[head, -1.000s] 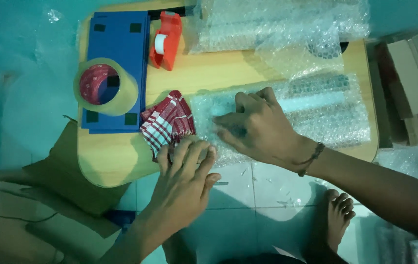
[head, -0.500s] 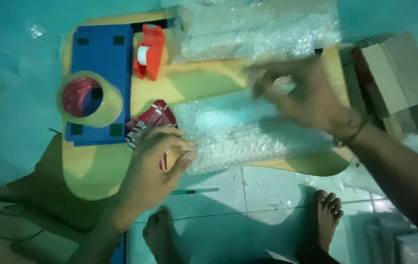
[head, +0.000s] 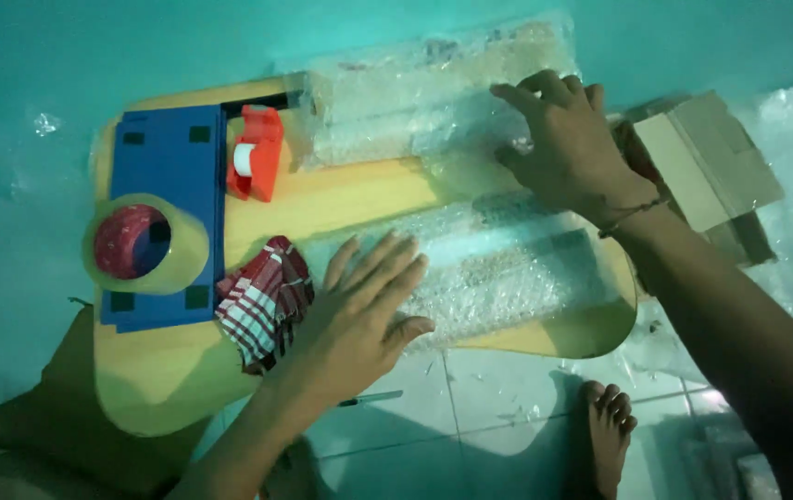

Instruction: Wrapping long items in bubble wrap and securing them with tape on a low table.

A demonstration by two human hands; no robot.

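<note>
Yellow worktop (head: 359,199): a clear bubble-wrapped parcel (head: 498,268), long axis parallel to its near edge, is pressed under the flat, open left hand (head: 364,306); the right hand (head: 568,148), fingers spread, rests on bubble wrap (head: 415,93).

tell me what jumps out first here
Two hands on bubble wrap: the left hand presses flat on the sheet across the wooden table, the right hand on the far roll. At left, a big tape roll sits on a blue board.
</note>
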